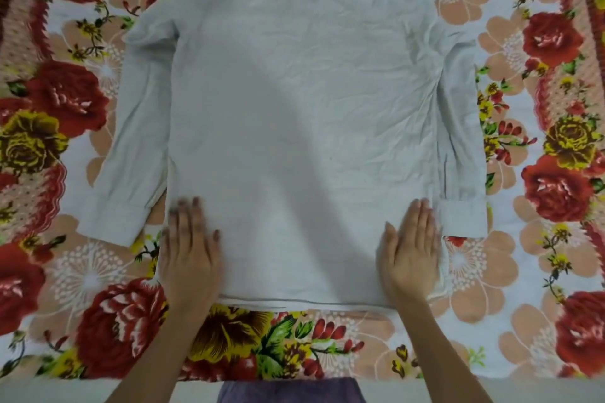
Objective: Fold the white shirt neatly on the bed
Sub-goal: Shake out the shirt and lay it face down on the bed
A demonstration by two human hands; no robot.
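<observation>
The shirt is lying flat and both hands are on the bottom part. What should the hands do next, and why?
Probably fold the left sleeve across the white shirt. Both sleeves lie spread beside the body, and the left hand and right hand rest flat, gripping nothing.

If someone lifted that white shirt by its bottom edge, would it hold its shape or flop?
Probably flop: the shirt is thin, creased cloth lying flat on the bed, with limp sleeves. It looks light. It may slide or bunch if pushed, which may be why both hands press flat on it.
</observation>
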